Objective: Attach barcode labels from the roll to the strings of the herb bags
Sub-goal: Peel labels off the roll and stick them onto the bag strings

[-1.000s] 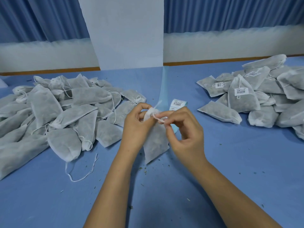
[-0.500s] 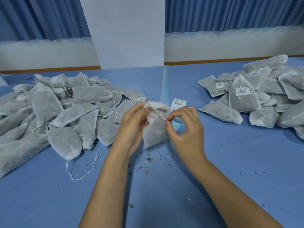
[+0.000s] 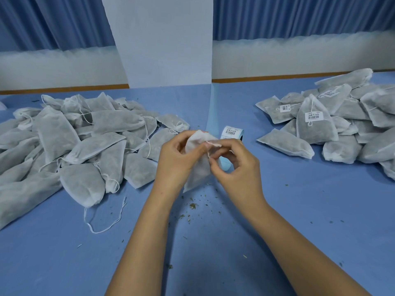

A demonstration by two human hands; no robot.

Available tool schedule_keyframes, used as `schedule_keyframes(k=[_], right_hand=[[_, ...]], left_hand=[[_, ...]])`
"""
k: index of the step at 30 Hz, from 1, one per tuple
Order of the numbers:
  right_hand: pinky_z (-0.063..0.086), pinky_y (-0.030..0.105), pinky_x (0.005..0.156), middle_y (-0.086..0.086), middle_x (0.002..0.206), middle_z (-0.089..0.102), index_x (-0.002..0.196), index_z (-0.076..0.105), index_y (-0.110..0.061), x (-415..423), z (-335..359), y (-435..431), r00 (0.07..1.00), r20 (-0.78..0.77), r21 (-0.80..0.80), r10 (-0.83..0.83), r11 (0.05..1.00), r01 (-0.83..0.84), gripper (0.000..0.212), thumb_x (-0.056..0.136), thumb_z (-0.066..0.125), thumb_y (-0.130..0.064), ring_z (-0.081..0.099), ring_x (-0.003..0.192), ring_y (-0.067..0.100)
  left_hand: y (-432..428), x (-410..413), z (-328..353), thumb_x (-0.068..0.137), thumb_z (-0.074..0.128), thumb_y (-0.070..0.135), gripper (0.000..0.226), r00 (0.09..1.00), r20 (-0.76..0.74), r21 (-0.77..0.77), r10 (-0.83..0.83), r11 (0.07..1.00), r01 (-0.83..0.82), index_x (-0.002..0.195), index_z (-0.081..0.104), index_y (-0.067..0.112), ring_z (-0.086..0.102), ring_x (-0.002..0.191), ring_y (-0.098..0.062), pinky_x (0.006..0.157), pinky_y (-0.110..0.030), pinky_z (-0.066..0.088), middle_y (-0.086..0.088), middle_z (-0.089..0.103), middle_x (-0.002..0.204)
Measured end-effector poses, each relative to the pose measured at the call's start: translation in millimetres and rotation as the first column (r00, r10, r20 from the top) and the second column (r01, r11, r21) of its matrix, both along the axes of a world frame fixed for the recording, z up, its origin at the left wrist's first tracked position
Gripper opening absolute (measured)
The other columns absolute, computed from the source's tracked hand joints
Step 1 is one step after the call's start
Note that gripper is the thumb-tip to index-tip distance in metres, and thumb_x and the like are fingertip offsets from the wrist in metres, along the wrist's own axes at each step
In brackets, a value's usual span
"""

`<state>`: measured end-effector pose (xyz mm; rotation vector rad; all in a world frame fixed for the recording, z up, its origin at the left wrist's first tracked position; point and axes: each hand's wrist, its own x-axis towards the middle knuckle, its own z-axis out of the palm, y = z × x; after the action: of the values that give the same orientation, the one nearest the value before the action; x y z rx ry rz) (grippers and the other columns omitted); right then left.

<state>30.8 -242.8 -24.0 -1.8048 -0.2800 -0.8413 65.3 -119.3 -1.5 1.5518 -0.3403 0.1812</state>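
A white herb bag [image 3: 197,167] hangs above the blue table [image 3: 277,210] at the centre. My left hand [image 3: 175,161] grips its top from the left. My right hand [image 3: 235,165] pinches the bag's thin white string [image 3: 210,146] between thumb and fingertips. Just behind my hands stands the roll of barcode labels [image 3: 231,133], with one printed label facing up. Unlabelled bags lie in a pile [image 3: 74,142] on the left. Bags with barcode labels on their strings lie in a pile [image 3: 333,120] on the right.
A white upright panel [image 3: 162,39] stands at the table's far edge, with blue curtains behind it. Loose herb crumbs [image 3: 192,206] lie under my hands. One bag's string [image 3: 106,218] trails onto the table at the front left.
The bag has been raised and turned in my hands. My right hand's fingers have shifted along the string at the bag's top. More crumbs lie on the table.
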Motion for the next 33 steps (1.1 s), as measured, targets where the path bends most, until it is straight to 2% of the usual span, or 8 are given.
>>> schedule_keyframes(k=[3, 6, 10, 15, 19, 22, 28, 33], right_hand=[[0.046, 0.019, 0.088, -0.008, 0.074, 0.062, 0.109, 0.046, -0.027, 0.0, -3.7, -0.7, 0.998, -0.038, 0.018, 0.059, 0.998, -0.058, 0.049, 0.077, 0.068, 0.003, 0.063, 0.084, 0.008], [0.039, 0.009, 0.085, -0.009, 0.073, 0.061, 0.112, 0.042, -0.026, 1.8, -7.1, -0.3, 0.996, -0.070, -0.026, 0.055, 0.998, -0.057, 0.052, 0.077, 0.067, 0.004, 0.060, 0.086, 0.004], [0.038, 0.014, 0.081, -0.009, 0.092, 0.056, 0.107, 0.042, -0.029, 10.5, -10.0, -7.6, 0.957, -0.260, 0.015, -0.127, 0.991, 0.135, 0.043, 0.081, 0.069, -0.008, 0.053, 0.091, 0.006], [0.037, 0.038, 0.100, -0.009, 0.099, 0.061, 0.113, 0.057, -0.016, 22.6, -17.4, -17.1, 0.807, -0.568, -0.186, -0.162, 0.980, 0.065, 0.030, 0.086, 0.068, -0.025, 0.052, 0.102, 0.010], [0.039, 0.007, 0.073, -0.011, 0.078, 0.064, 0.086, 0.068, -0.018, 27.4, -18.2, -15.9, 0.857, -0.503, -0.110, -0.108, 0.992, 0.060, 0.006, 0.088, 0.065, -0.014, 0.055, 0.072, -0.009], [0.040, 0.004, 0.062, 0.000, 0.080, 0.069, 0.082, 0.069, -0.007, 29.7, -18.6, -18.5, 0.857, -0.514, 0.021, -0.047, 0.998, 0.067, 0.010, 0.089, 0.062, -0.009, 0.058, 0.071, -0.001], [0.043, 0.007, 0.064, 0.005, 0.084, 0.070, 0.085, 0.068, -0.008, 31.1, -16.9, -21.6, 0.879, -0.476, 0.166, -0.015, 0.980, 0.107, 0.008, 0.089, 0.062, -0.007, 0.064, 0.080, 0.012], [0.043, 0.009, 0.063, 0.009, 0.092, 0.072, 0.092, 0.068, -0.001, 31.9, -16.3, -23.0, 0.878, -0.477, 0.262, 0.032, 0.959, 0.107, 0.010, 0.090, 0.060, -0.005, 0.065, 0.082, 0.013]], left_hand=[[-1.5, -0.4, 0.8, 0.088, 0.068, 0.013, 0.008, 0.995, -0.008, -0.001, 0.095, 0.995, -0.095, 0.082, 0.072, 0.018, 0.053, 0.064, 0.000, 0.061, -0.013, 0.040, 0.014, 0.060, 0.067], [0.2, 1.5, -1.2, 0.089, 0.069, 0.021, 0.037, 0.982, -0.035, -0.013, 0.184, 0.983, -0.184, 0.054, 0.060, 0.029, 0.035, 0.049, 0.000, 0.050, -0.013, 0.031, 0.016, 0.040, 0.050], [7.9, 8.0, -3.5, 0.083, 0.074, 0.013, 0.011, 0.958, -0.058, -0.070, 0.282, 0.956, -0.286, 0.088, 0.067, 0.007, 0.057, 0.072, -0.010, 0.070, -0.029, 0.045, -0.005, 0.064, 0.076], [17.7, 15.3, -9.8, 0.076, 0.077, 0.000, 0.058, 0.805, 0.152, -0.052, 0.574, 0.818, -0.573, 0.100, 0.030, 0.024, 0.059, 0.104, -0.002, 0.080, -0.011, 0.047, 0.002, 0.062, 0.112], [26.5, 23.2, -16.1, 0.076, 0.076, 0.000, 0.045, 0.740, 0.250, 0.092, 0.624, 0.746, -0.660, 0.094, 0.038, 0.016, 0.051, 0.097, 0.003, 0.081, -0.011, 0.041, -0.008, 0.057, 0.111], [25.8, 26.2, -20.6, 0.078, 0.069, -0.009, 0.027, 0.799, 0.279, 0.165, 0.533, 0.793, -0.586, 0.078, 0.054, 0.013, 0.048, 0.095, 0.022, 0.076, -0.012, 0.045, -0.011, 0.061, 0.111], [16.8, 26.7, -22.6, 0.080, 0.069, -0.006, 0.021, 0.938, 0.129, 0.222, 0.322, 0.913, -0.343, 0.081, 0.075, 0.014, 0.062, 0.105, -0.009, 0.096, -0.040, 0.049, 0.000, 0.068, 0.110], [14.5, 23.5, -20.5, 0.083, 0.067, -0.005, 0.029, 0.969, 0.134, 0.275, 0.208, 0.931, -0.238, 0.099, 0.074, 0.019, 0.054, 0.100, 0.017, 0.091, -0.006, 0.039, 0.000, 0.066, 0.117]])
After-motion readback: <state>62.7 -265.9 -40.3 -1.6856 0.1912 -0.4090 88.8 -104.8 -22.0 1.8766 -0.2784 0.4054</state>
